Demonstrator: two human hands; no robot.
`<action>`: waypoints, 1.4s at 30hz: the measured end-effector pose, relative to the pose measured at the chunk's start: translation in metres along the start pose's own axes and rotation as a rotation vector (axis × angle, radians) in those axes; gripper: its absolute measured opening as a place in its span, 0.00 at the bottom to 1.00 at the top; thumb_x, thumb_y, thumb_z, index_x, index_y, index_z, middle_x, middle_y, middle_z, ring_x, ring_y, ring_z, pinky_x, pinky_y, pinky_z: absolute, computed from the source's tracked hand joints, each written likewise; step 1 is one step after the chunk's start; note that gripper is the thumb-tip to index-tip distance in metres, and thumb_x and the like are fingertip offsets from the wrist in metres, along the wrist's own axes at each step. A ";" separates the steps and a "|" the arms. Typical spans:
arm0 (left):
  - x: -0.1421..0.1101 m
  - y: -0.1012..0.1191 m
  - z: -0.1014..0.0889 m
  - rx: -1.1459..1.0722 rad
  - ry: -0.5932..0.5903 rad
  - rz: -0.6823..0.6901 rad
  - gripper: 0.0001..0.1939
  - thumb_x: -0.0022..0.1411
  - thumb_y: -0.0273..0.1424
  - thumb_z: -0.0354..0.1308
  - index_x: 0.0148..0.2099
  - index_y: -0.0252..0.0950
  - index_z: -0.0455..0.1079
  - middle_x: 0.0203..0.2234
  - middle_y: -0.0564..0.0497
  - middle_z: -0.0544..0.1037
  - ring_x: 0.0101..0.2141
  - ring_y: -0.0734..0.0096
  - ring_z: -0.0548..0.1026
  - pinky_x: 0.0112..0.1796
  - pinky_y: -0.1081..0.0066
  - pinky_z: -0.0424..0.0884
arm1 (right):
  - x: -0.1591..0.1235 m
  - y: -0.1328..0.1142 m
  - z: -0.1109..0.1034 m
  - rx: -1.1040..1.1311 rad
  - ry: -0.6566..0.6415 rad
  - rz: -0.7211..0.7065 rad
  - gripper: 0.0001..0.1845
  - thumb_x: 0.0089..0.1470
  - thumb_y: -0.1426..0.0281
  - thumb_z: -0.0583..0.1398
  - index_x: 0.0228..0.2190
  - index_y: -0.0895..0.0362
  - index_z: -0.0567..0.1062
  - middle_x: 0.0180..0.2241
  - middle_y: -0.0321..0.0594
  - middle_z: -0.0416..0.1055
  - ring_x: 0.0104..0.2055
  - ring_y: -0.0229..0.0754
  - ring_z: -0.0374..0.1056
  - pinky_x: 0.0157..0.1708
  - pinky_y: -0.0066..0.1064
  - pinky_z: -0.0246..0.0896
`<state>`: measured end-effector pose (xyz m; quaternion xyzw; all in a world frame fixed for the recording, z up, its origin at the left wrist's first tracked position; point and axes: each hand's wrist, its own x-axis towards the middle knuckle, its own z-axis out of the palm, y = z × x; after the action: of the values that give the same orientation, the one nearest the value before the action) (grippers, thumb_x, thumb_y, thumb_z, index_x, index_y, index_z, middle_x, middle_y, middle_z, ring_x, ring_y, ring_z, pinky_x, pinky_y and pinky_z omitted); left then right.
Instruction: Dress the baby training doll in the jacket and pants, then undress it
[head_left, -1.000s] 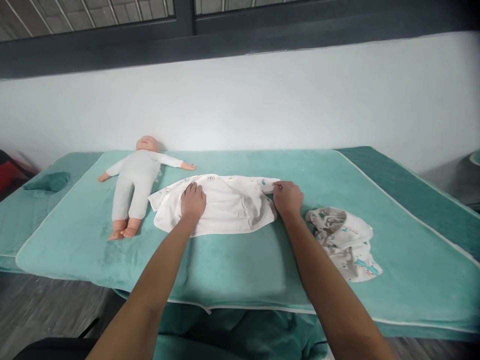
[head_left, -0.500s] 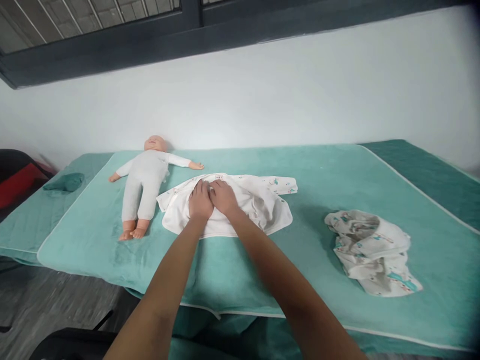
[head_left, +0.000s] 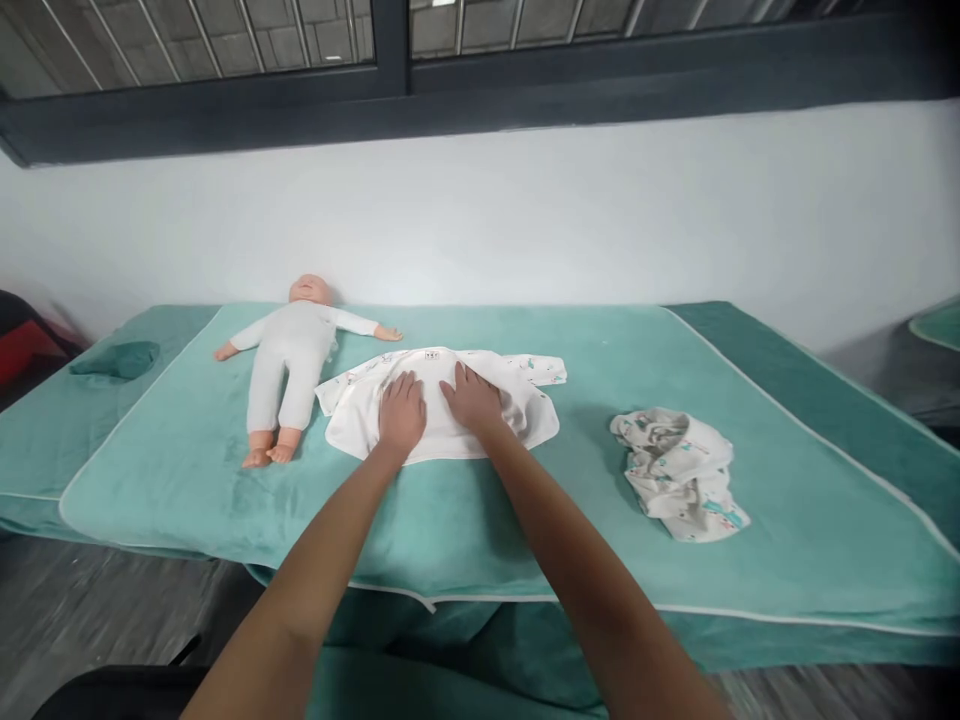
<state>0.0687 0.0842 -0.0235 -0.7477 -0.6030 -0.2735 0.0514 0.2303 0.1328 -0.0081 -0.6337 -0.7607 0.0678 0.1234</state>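
A white baby shirt (head_left: pixel 442 415) with printed sleeves lies spread out on the green bed cover, its neckline toward the wall. My left hand (head_left: pixel 403 412) rests flat on the left half of its front, fingers stretched out. On the right half lies my right hand (head_left: pixel 472 398), palm down with the fingers extended, touching the cloth. Just left of the shirt a baby doll (head_left: pixel 292 345) in a white body suit lies on its back with its arms spread. Some folds of the shirt bunch beside my right hand.
To the right lies a crumpled white printed baby garment (head_left: pixel 679 475). The green cover (head_left: pixel 525 540) has a white-edged front border. A white wall (head_left: pixel 525 220) and a dark window frame (head_left: pixel 225 120) stand behind. A red and black chair (head_left: pixel 30 350) is at the far left.
My hands were together at the middle of the shirt and are now apart, the left and right on separate halves. The shirt's front looks smoother. The camera view has shifted.
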 end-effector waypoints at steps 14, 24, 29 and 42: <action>-0.098 -0.014 -0.068 -0.085 -0.254 0.417 0.28 0.60 0.18 0.52 0.62 0.37 0.68 0.58 0.42 0.74 0.58 0.54 0.70 0.56 0.54 0.66 | -0.141 0.092 -0.019 0.084 0.050 -0.433 0.27 0.69 0.56 0.53 0.65 0.51 0.67 0.69 0.45 0.61 0.71 0.52 0.57 0.69 0.51 0.50; -0.102 -0.020 -0.074 0.184 -0.188 0.181 0.13 0.66 0.21 0.50 0.44 0.38 0.74 0.41 0.42 0.77 0.46 0.54 0.72 0.46 0.55 0.66 | -0.126 0.100 -0.028 -0.046 0.211 -0.452 0.13 0.69 0.65 0.55 0.44 0.53 0.78 0.46 0.45 0.77 0.50 0.50 0.69 0.54 0.42 0.57; -0.109 -0.025 -0.081 0.186 -0.133 0.122 0.11 0.64 0.20 0.51 0.41 0.38 0.73 0.39 0.43 0.76 0.44 0.53 0.71 0.44 0.56 0.65 | -0.134 0.104 -0.028 -0.114 0.249 -0.498 0.13 0.70 0.66 0.53 0.42 0.55 0.78 0.41 0.46 0.76 0.46 0.49 0.66 0.52 0.39 0.56; -0.109 -0.032 -0.101 0.073 -0.069 0.096 0.13 0.60 0.18 0.50 0.35 0.39 0.72 0.32 0.47 0.78 0.39 0.59 0.74 0.42 0.59 0.68 | -0.139 0.066 -0.046 0.202 0.240 -0.435 0.19 0.71 0.62 0.49 0.39 0.53 0.78 0.43 0.48 0.76 0.48 0.51 0.69 0.51 0.44 0.62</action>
<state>-0.0097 -0.0435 0.0023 -0.7823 -0.5774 -0.2226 0.0711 0.3286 0.0069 0.0045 -0.4434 -0.8482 0.0398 0.2872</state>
